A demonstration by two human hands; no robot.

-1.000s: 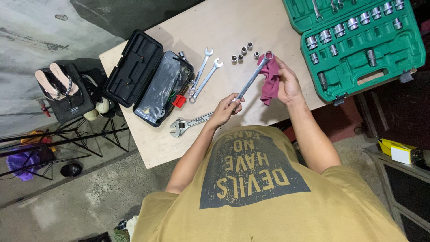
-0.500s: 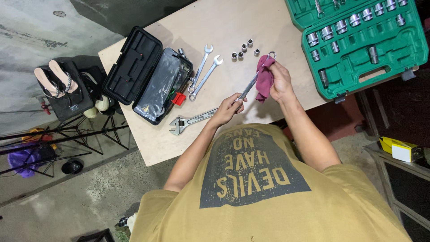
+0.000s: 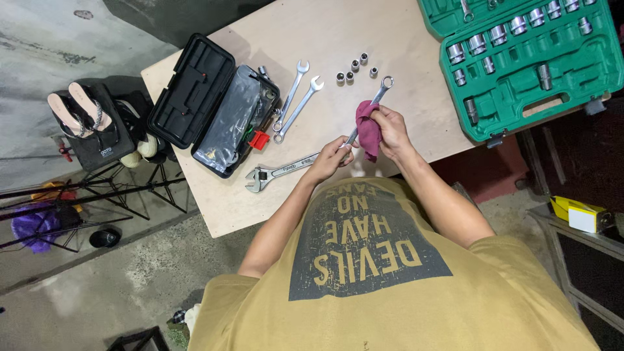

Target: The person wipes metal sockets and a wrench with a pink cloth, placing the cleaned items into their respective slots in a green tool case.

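Since a moment ago your hands have drawn closer together, and the combination wrench (image 3: 368,112) sits lower over the desk (image 3: 390,39). Your left hand (image 3: 333,156) has a clenched grip on its lower end; your right hand (image 3: 392,127) grasps a maroon rag (image 3: 368,129) wrapped round the shaft. An adjustable wrench (image 3: 281,172), two spanners (image 3: 296,97), loose sockets (image 3: 354,70), a black case (image 3: 214,104) and a green socket set (image 3: 526,58) ring it. Its long axis runs diagonally, ring end up-right. The rag hides the mid-shaft.
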